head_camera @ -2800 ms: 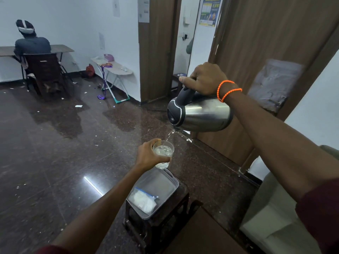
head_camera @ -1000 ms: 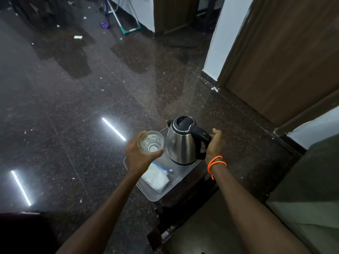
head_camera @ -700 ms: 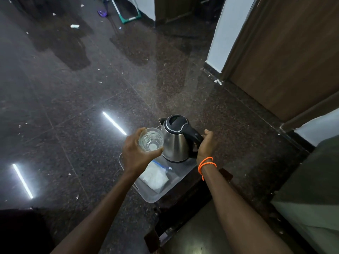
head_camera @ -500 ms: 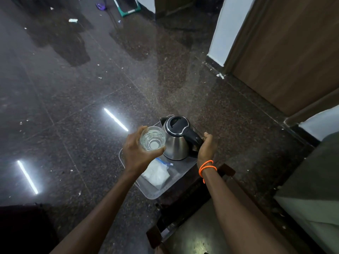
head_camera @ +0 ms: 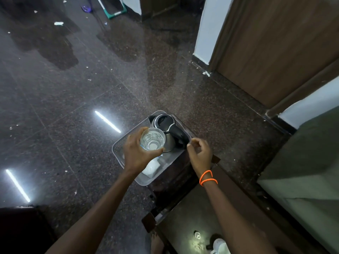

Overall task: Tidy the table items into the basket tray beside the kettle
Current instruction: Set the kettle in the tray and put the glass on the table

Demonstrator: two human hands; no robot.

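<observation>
Holding the glass (head_camera: 152, 138) level is what counts now: it is gripped by the left hand (head_camera: 136, 154) above the basket tray (head_camera: 117, 153), water visible inside. The kettle (head_camera: 166, 130) stands in the tray's far end. The right hand (head_camera: 200, 153) hangs loosely curled beside its handle, holding nothing. The glass is best lowered upright, clear of the white packet (head_camera: 151, 168).

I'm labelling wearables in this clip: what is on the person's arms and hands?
Both forearms are bare, with no sleeves in view. The right hand has a looped orange cord bracelet at its wrist. The left hand shows no band, ring or glove.
</observation>
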